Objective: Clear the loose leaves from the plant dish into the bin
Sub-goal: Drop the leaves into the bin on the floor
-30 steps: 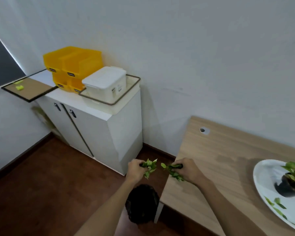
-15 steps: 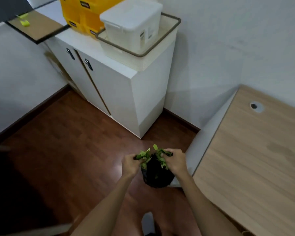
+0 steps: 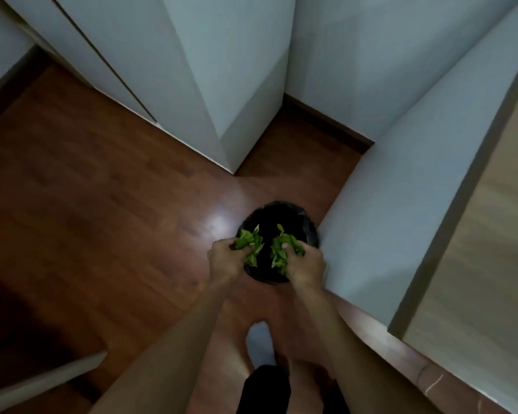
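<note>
Both hands (image 3: 266,262) clutching leaves (image 3: 265,246), above bin (image 3: 307,225)

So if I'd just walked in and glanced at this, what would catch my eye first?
Probably the two bunches of bright green leaves: the left hand grips one bunch and the right hand grips the other, both held right over a small black bin on the dark wooden floor. Next, the pale cabinet looming above, and the desk along the right edge.
</note>
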### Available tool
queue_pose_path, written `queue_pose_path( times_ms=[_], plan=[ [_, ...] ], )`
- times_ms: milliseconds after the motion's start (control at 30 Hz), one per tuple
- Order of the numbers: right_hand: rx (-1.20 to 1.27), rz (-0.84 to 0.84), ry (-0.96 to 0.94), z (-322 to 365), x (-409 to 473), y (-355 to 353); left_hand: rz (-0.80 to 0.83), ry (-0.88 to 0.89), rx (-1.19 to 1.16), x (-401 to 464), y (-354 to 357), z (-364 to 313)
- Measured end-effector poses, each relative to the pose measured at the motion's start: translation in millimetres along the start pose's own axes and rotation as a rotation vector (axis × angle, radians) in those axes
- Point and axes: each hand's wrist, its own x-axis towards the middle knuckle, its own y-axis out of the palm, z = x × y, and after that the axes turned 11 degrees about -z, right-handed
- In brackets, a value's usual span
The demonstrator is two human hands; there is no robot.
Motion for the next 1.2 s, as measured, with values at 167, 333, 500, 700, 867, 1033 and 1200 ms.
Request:
queue_pose_path(
  times_ms=[167, 333, 500, 700, 867, 1033, 1200],
  plan=[
    [0.05, -0.08, 0.164, -28, 27, 18, -0.028, 0.02, 0.076, 8, 33, 21],
    [0.117, -0.095, 0.242, -33, 36, 26, -0.006, -0.002, 0.052, 7, 47, 19],
    [0.144, -0.029, 0.227, -25, 35, 24, 0.119, -0.097, -0.166, 5, 52, 7],
    [0.283, 0.05, 0.216, -28, 34, 28, 0.252, -0.1, -0.04, 12, 47, 10],
    [0.291, 0.105, 0.177, -32, 26, 22, 0.316, -0.128, -0.044, 5, 37, 10],
    [0.259, 0.129, 0.11, -30, 22, 14, 0.306, -0.105, -0.043, 1, 18, 10],
    [0.226, 0.14, 0.04, -18, 12, 10, 0.277, -0.089, -0.047, -5, 0, -1]
  ],
)
